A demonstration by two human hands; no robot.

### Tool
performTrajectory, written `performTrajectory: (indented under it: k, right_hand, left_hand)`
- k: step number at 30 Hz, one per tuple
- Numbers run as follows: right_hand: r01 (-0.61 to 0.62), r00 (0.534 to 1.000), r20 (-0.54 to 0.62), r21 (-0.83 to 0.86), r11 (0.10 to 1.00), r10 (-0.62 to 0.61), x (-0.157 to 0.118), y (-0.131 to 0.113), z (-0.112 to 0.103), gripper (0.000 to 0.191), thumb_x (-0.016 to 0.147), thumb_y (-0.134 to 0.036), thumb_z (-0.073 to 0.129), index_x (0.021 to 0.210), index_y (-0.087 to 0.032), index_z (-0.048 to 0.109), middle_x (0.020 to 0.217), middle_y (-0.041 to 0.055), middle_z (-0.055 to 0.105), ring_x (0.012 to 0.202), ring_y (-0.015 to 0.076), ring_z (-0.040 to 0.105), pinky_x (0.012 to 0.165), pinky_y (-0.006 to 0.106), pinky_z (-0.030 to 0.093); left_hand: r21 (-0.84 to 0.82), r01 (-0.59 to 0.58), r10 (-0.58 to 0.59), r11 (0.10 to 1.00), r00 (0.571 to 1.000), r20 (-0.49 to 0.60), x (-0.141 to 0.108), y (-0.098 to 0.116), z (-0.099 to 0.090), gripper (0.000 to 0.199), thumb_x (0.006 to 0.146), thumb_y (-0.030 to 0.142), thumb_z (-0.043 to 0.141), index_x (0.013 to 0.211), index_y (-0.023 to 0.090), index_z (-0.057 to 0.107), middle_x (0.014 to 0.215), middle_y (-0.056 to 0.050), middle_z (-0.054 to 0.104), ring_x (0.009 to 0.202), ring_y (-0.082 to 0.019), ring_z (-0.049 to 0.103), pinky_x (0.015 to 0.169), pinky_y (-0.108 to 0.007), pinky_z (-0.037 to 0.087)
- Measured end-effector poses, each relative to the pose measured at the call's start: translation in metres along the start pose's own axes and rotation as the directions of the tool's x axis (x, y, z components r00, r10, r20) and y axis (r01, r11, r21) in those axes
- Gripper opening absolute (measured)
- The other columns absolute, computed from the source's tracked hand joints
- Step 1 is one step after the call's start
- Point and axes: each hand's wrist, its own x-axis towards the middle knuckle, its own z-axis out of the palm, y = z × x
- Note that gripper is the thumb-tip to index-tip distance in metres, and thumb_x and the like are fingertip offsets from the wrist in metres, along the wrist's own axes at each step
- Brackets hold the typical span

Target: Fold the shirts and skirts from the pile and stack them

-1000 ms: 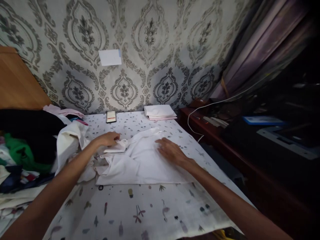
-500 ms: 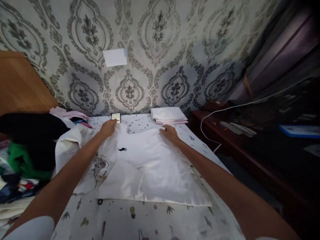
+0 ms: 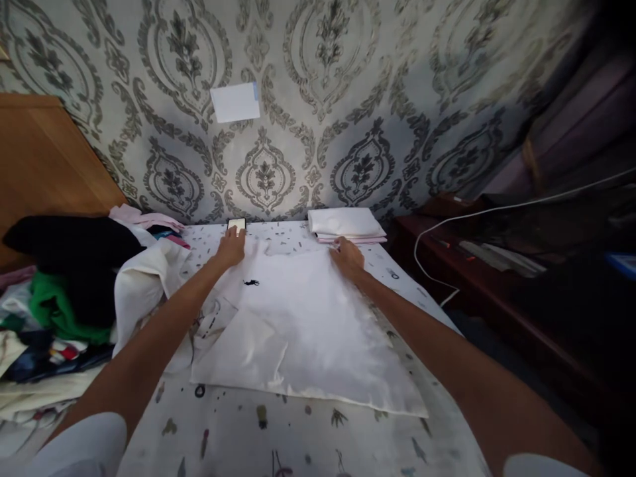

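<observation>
A white shirt [image 3: 318, 318] with a small dark emblem lies spread on the patterned bed sheet [image 3: 308, 437]. At its far left corner is my left hand [image 3: 232, 246], fingers partly spread and just in front of a phone [image 3: 237, 224] with a lit screen. My right hand [image 3: 348, 256] pinches the shirt's far right edge, close to a folded white stack [image 3: 346, 223]. The shirt's left part is bunched, and my left forearm hides some of it.
On the left, a heap of clothes holds a black garment [image 3: 69, 265] and a green one [image 3: 62, 308]. A wooden headboard [image 3: 50, 159] stands behind. To the right, a white cable [image 3: 422, 258] hangs by a dark red table [image 3: 477, 285].
The view has shifted slightly. My left hand's fingers have loosened from the shirt's corner and spread. The shirt's upper part looks flatter, and my right hand remains at its far right edge.
</observation>
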Motion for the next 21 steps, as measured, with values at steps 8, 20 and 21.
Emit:
performTrajectory:
  k: [8,20,21]
  right_hand:
    - [0.146,0.987,0.080,-0.029,0.989,-0.143,-0.085,0.011,-0.020,0.052,0.093,-0.038,0.046,0.139,-0.015,0.044,0.138,0.0187,0.049,0.123,0.0334,0.049,0.101,0.046,0.041]
    - [0.057,0.998,0.036,-0.044,0.997,-0.055,-0.242,0.061,-0.069,0.029,0.086,-0.052,0.048,0.081,-0.026,0.057,0.095,0.0121,0.063,0.093,0.0330,0.060,0.078,0.046,0.050]
    - [0.045,0.998,0.054,-0.018,0.999,-0.044,-0.247,0.060,-0.074,0.028,0.086,-0.051,0.047,0.074,-0.026,0.053,0.089,0.0106,0.063,0.088,0.0316,0.060,0.075,0.044,0.049]
  left_hand:
    - [-0.367,-0.194,0.329,0.910,0.876,0.351,-0.151,0.043,-0.017,0.054,0.093,0.054,0.048,0.135,0.020,0.048,0.135,-0.013,0.057,0.126,-0.028,0.052,0.103,-0.036,0.042]
    - [-0.473,-0.196,0.404,0.859,0.828,0.389,-0.279,0.042,-0.054,0.015,0.085,0.020,0.045,0.097,0.024,0.053,0.111,-0.006,0.060,0.102,-0.024,0.055,0.085,-0.033,0.045]
    - [-0.469,-0.221,0.435,0.855,0.799,0.415,-0.284,0.045,-0.058,0.017,0.082,0.015,0.045,0.095,0.024,0.053,0.108,-0.005,0.060,0.100,-0.023,0.055,0.084,-0.032,0.044]
